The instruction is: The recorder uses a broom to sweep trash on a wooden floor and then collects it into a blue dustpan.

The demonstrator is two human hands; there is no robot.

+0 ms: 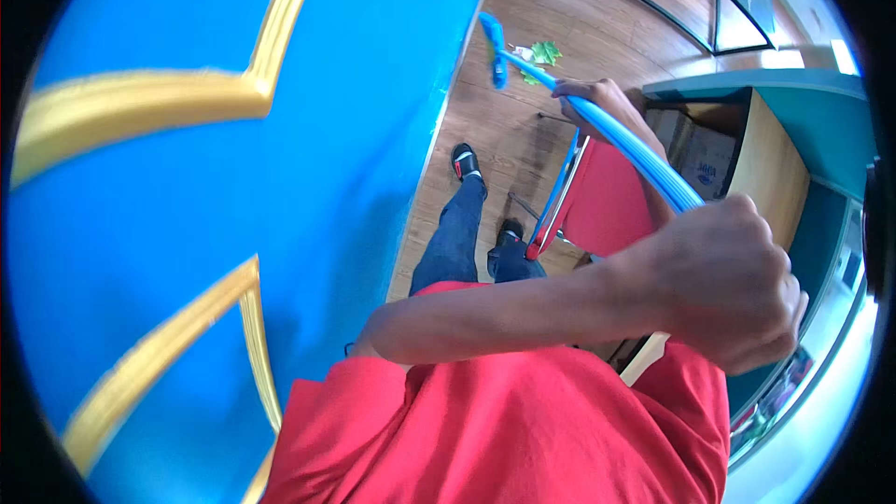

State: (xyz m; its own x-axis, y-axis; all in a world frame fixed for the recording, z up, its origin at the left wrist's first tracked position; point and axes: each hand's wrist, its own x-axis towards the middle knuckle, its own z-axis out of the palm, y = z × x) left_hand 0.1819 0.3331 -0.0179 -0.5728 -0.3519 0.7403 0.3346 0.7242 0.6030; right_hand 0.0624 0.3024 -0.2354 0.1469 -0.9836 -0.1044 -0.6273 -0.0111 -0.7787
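Note:
A long blue broom (649, 154) slants from near my chest at the right out to the floor at the far middle. My left arm crosses in front of my body, and my left hand (733, 280) is closed round the handle's upper end. Farther down the handle, my right hand (602, 101) is wrapped round it. The blue broom head (496, 51) is at the wooden floor (471, 107). Beside the head lie green leaves (545, 54) and a pale scrap (523, 53).
A blue panel with gold trim (149, 112) fills the left side. A red chair (607, 196) stands close on the right, by a wooden cabinet (773, 177) with a box inside. Glass-fronted furniture (742, 23) is at the far right. My feet (465, 162) are on the floor between.

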